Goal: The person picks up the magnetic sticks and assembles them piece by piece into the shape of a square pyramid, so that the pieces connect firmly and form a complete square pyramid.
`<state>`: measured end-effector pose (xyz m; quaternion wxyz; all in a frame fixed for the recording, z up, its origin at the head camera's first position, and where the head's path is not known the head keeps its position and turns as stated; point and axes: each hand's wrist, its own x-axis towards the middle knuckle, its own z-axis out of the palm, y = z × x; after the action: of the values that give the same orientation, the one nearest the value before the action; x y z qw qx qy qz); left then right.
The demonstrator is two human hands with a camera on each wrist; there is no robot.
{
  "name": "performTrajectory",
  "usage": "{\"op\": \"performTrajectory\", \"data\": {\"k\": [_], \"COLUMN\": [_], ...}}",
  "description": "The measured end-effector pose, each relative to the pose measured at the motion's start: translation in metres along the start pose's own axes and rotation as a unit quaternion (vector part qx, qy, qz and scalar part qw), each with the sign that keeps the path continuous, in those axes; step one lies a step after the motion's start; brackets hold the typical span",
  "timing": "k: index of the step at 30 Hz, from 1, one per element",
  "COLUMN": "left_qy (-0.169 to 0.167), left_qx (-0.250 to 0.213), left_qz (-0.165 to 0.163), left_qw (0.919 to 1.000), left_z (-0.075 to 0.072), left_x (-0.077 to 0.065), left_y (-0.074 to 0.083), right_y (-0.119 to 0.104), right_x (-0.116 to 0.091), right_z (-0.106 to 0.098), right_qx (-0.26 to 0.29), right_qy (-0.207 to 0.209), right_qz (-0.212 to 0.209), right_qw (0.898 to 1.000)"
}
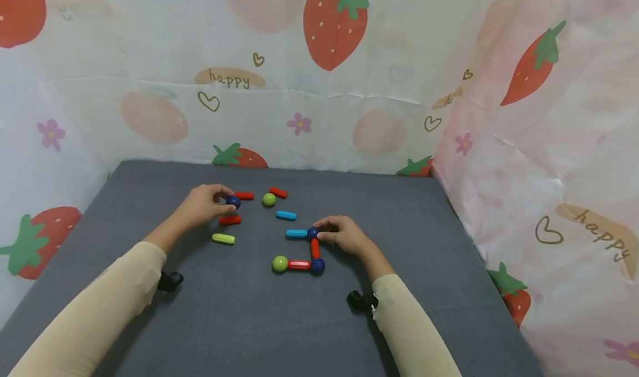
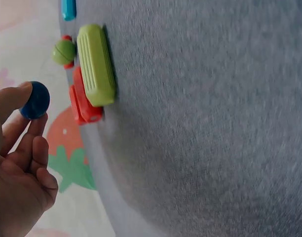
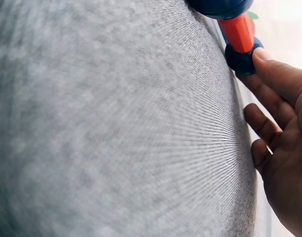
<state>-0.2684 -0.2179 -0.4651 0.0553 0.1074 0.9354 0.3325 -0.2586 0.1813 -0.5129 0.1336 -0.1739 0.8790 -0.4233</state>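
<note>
My left hand (image 1: 203, 204) pinches a dark blue ball (image 2: 35, 100) between thumb and fingertips, near two red rods (image 1: 229, 220). My right hand (image 1: 344, 234) pinches another dark blue ball (image 1: 313, 233) at a corner of a joined chain. From that ball a light blue rod (image 1: 297, 233) points left and a red rod (image 1: 315, 249) runs toward me. The red rod meets a third dark blue ball (image 1: 317, 266). From there another red rod (image 1: 299, 264) leads left to a green ball (image 1: 280, 264).
A yellow-green rod (image 1: 223, 238) lies below the left hand. Farther right are a loose green ball (image 1: 269, 199), a red rod (image 1: 278, 192) and a light blue rod (image 1: 286, 215). The grey table (image 1: 239, 327) meets a strawberry-print curtain (image 1: 299, 100) behind.
</note>
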Motion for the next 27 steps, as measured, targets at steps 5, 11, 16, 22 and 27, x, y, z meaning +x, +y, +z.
{"op": "performTrajectory", "data": {"k": [5, 11, 16, 22, 27], "left_qy": [-0.002, -0.008, -0.017, -0.04, -0.061], "left_qx": [0.001, -0.003, -0.001, 0.002, 0.002], "left_qz": [0.01, 0.05, 0.07, 0.063, 0.058], "left_qw": [0.9999, 0.9987, 0.9974, 0.9972, 0.9965], "left_z": [0.009, 0.025, 0.037, 0.052, 0.061], "left_x": [-0.001, -0.004, -0.006, -0.003, 0.001], "left_y": [0.008, 0.018, 0.026, 0.037, 0.044], "right_y": [0.001, 0.001, 0.001, 0.0, -0.001], "right_x": [0.0, 0.001, 0.0, -0.001, -0.001], "right_z": [0.0, 0.0, 0.0, 0.0, 0.0], "right_qx": [0.0, 0.003, 0.002, 0.002, 0.0], "right_qy": [0.0, -0.001, 0.002, 0.001, 0.001], "right_qz": [-0.002, 0.0, -0.001, -0.001, -0.005], "right_qw": [1.0, 1.0, 1.0, 1.0, 1.0]}}
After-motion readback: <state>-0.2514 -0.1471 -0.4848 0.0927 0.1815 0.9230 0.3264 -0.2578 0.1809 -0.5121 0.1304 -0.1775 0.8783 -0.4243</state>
